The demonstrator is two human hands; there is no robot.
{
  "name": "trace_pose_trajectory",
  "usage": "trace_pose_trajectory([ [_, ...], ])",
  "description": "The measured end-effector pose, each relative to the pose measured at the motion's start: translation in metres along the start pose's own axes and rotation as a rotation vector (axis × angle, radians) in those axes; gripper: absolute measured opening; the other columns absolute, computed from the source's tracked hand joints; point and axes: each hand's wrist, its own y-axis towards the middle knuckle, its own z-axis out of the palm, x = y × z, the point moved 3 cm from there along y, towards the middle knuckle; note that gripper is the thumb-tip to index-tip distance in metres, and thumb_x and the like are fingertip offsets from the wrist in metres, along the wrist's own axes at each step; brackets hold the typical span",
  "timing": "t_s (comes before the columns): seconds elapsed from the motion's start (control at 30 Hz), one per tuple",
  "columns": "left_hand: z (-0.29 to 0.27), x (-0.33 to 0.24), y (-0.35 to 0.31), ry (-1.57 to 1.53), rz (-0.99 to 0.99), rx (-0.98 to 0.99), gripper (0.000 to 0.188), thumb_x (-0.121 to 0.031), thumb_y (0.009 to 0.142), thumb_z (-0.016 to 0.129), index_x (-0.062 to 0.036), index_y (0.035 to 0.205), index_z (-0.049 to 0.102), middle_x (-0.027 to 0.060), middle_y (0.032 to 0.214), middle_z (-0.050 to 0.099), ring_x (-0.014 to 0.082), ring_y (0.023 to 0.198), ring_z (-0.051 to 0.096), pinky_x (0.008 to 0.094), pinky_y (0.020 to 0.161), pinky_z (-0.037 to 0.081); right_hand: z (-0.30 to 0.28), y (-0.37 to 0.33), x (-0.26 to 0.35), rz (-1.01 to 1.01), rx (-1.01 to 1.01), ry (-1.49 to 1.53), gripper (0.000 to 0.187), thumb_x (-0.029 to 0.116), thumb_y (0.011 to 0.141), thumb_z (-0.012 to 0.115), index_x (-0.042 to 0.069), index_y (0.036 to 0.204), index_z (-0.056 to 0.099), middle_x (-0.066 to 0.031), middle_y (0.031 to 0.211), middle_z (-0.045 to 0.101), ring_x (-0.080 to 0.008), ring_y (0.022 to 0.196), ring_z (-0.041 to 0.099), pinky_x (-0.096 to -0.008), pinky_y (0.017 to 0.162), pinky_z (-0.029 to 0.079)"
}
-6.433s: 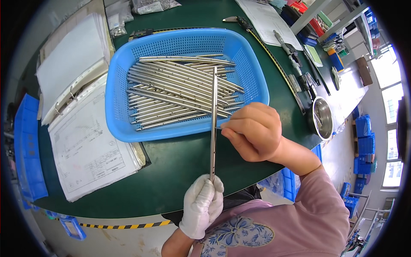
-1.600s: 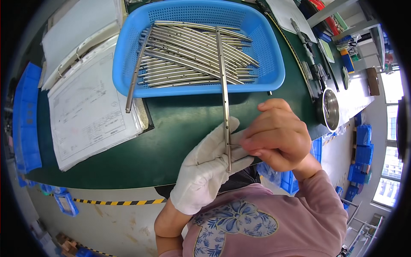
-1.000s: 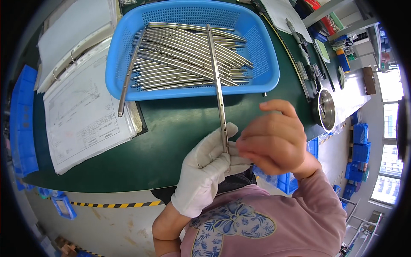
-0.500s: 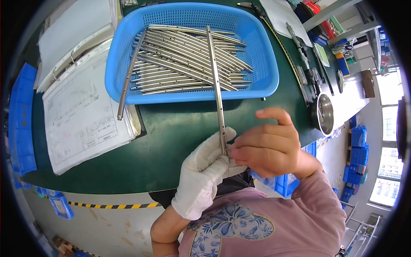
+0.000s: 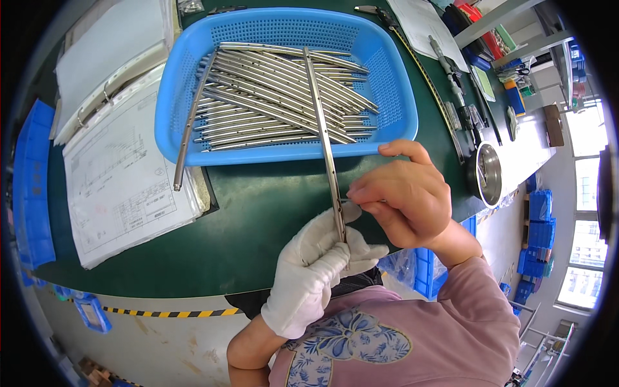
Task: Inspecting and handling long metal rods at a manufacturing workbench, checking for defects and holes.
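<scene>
My left hand [image 5: 303, 264], in a white glove, is closed round the lower end of a slim metal rod [image 5: 318, 106] with small holes along its length. The rod slants up and away, its far end above the blue basket [image 5: 401, 97]. My bare right hand [image 5: 412, 200] is beside the rod, thumb and forefinger pinched close to its side. A thin sliver shows at those fingertips, too small to name. Several similar metal rods [image 5: 258, 113] lie crossed in the basket. One more rod [image 5: 188, 132] leans over the basket's near left rim.
An open ring binder with drawings [image 5: 122, 187] lies left of the basket, and a blue bin [image 5: 33, 187] stands beyond it. To the right are a caliper [image 5: 377, 11], a micrometer-like tool [image 5: 448, 68] and a round metal bowl [image 5: 488, 174] near the green table's edge.
My right hand has shifted slightly upward along the rod, its pinched fingertips now clearer of the glove. The gloved fingers have opened out a little below the rod, which stays held.
</scene>
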Motion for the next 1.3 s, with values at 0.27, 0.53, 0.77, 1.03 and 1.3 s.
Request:
trace_pose_trajectory([
  [0.27,-0.004,0.007,0.001,0.041,0.031,-0.025,0.04,-0.001,0.09,0.046,0.0038,0.129,0.038,0.0067,0.099,0.057,0.0256,0.094,0.062,0.0358,0.083,0.052,0.006,0.0,0.006,-0.095,-0.071,-0.086,0.015,0.002,0.066,0.066,0.005,0.081,0.062,-0.0025,0.073,0.063,-0.0147,0.06,0.059,-0.0342,0.078,0.045],
  [0.53,-0.005,0.005,-0.001,-0.015,0.007,-0.018,0.038,-0.004,0.089,0.05,0.004,0.126,0.041,0.0044,0.091,0.058,0.0266,0.088,0.065,0.034,0.078,0.055,0.002,0.0,-0.001,-0.04,-0.043,0.032,0.012,0.003,0.069,0.065,0.005,0.081,0.062,-0.0022,0.07,0.063,-0.0155,0.059,0.059,-0.0332,0.077,0.044],
  [0.77,-0.006,0.006,-0.004,-0.01,-0.01,-0.007,0.037,-0.006,0.089,0.051,0.0043,0.124,0.043,0.0046,0.088,0.058,0.0278,0.088,0.065,0.035,0.079,0.055,0.006,0.007,-0.013,0.001,-0.089,0.027,0.01,0.0,0.072,0.064,0.006,0.08,0.062,-0.0021,0.072,0.064,-0.0166,0.059,0.059,-0.034,0.077,0.044],
  [1.03,-0.005,0.004,-0.003,0.012,-0.032,-0.012,0.04,-0.005,0.089,0.051,0.0054,0.126,0.041,0.0032,0.087,0.058,0.0248,0.087,0.065,0.0332,0.078,0.055,0.006,0.008,-0.005,-0.088,-0.062,-0.044,0.011,-0.002,0.072,0.062,0.002,0.083,0.061,-0.0063,0.075,0.065,-0.0184,0.066,0.062,-0.0382,0.081,0.044],
  [1.3,-0.011,0.007,-0.006,0.0,-0.064,0.078,0.039,0.006,0.091,0.039,0.0034,0.13,0.037,0.006,0.092,0.053,0.0279,0.099,0.06,0.0364,0.09,0.048,0.004,0.008,-0.008,-0.073,-0.047,0.001,0.01,-0.002,0.073,0.06,0.002,0.083,0.061,-0.0064,0.076,0.065,-0.0188,0.068,0.062,-0.038,0.081,0.044],
])
